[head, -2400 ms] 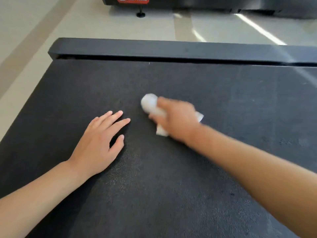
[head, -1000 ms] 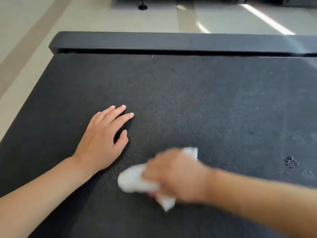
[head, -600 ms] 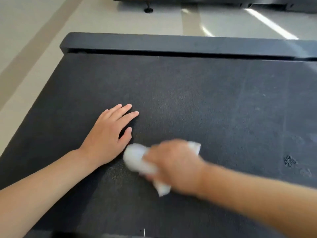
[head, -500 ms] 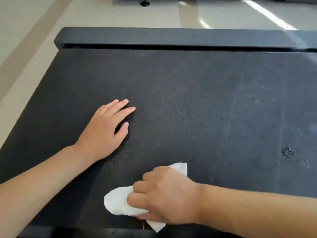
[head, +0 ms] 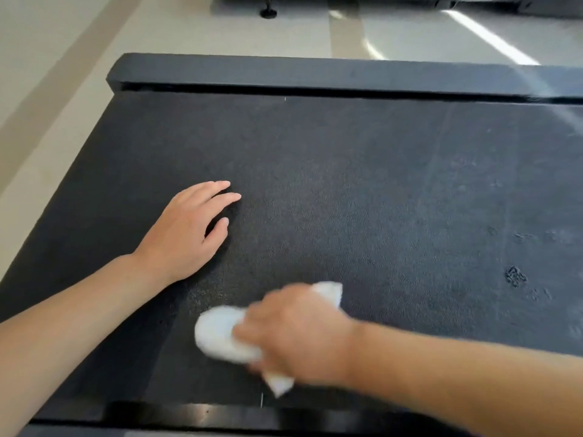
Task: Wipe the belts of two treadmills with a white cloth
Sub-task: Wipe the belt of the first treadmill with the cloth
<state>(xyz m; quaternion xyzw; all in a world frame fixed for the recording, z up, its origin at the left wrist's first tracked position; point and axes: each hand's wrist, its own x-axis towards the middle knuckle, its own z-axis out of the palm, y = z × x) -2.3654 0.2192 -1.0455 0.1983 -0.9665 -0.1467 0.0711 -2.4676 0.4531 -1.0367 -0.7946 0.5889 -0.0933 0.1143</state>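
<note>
A black treadmill belt (head: 362, 184) fills most of the view. My right hand (head: 299, 335) grips a bunched white cloth (head: 220, 337) and presses it on the near part of the belt, blurred by motion. Cloth corners stick out past the hand at its far side and near side. My left hand (head: 186, 234) lies flat on the belt to the left, fingers straight and pointing away, apart from the cloth. A small dirt mark (head: 515, 275) sits on the belt at the right.
A dark side rail (head: 315, 72) bounds the belt at the far edge, and a glossy black rail (head: 220, 416) runs along the near edge. Pale floor (head: 63, 58) lies to the left and beyond. Another machine's foot (head: 268, 12) stands at the top.
My right hand has swept the cloth back and forth over the belt, from the middle to the near edge, and now sits slightly farther from the near rail. The left hand stays put.
</note>
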